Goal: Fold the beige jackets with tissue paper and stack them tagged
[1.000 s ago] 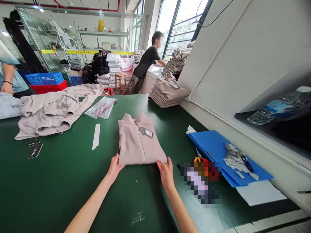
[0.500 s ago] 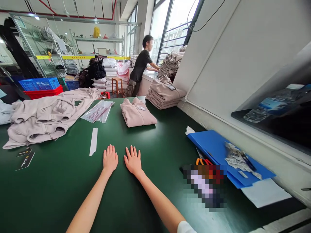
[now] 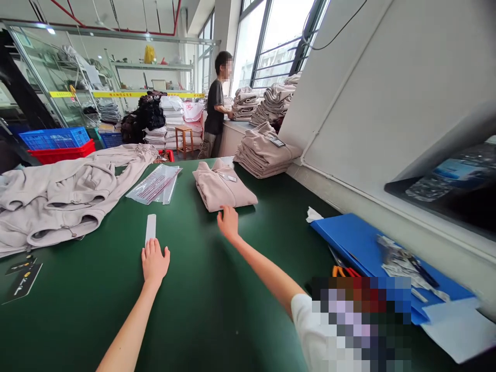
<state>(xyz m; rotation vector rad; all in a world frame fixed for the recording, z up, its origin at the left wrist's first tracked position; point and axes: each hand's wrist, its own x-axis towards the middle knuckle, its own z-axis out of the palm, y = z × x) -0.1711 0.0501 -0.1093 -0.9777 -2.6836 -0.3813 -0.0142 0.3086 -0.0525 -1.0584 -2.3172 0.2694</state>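
Observation:
A folded beige zip jacket [image 3: 222, 190] with a hang tag lies on the green table [image 3: 201, 299]. My right hand [image 3: 228, 223] is stretched forward, fingers extended, touching the jacket's near edge. My left hand [image 3: 154, 262] lies flat and open on the table, its fingertips at the near end of a white paper strip [image 3: 150, 228]. Neither hand holds anything.
Unfolded beige jackets [image 3: 58, 196] are spread at the left, clear plastic bags [image 3: 155, 183] beside them. A stack of folded jackets [image 3: 263, 150] stands at the back right. Blue boards [image 3: 360, 248] with tags and scissors lie right. A person [image 3: 215, 116] stands at the far counter.
The folded jacket was pushed away across the table and released. Since then my right hand has reached forward to its near edge, and my left hand has shifted left to the paper strip.

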